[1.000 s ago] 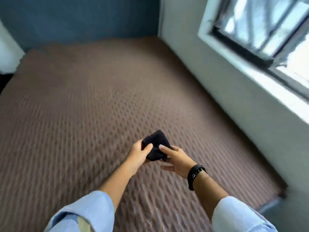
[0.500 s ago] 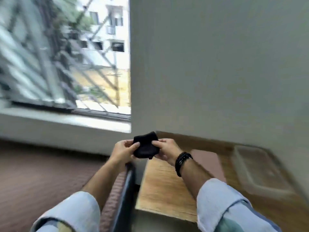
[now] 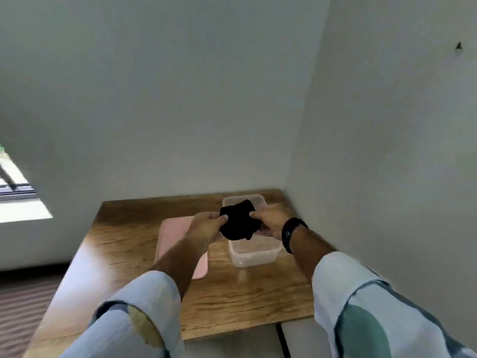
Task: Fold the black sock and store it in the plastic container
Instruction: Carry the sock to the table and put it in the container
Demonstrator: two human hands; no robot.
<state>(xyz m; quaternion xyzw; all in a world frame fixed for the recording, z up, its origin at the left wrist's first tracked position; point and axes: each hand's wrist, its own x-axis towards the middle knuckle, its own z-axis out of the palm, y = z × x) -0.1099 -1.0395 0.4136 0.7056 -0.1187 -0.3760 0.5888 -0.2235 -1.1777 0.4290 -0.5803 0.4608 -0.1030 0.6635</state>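
Two hands, one folded sock, held above an open box.
Pink lid (image 3: 178,236) flat on wooden table (image 3: 124,244), left; left hand (image 3: 206,227) pinching black sock (image 3: 238,223); right hand (image 3: 271,220), black wristband (image 3: 290,232), gripping its other edge; sock bunched over clear plastic container (image 3: 254,254), near wall corner.

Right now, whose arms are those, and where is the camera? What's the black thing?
The camera sits on a person's head and looks down, so you see their own arms. The left hand and right hand pinch a folded black sock with their fingers. They hold it above a clear plastic container, open on top, which stands on a wooden table in the corner. A pink lid lies flat on the table beside the container.
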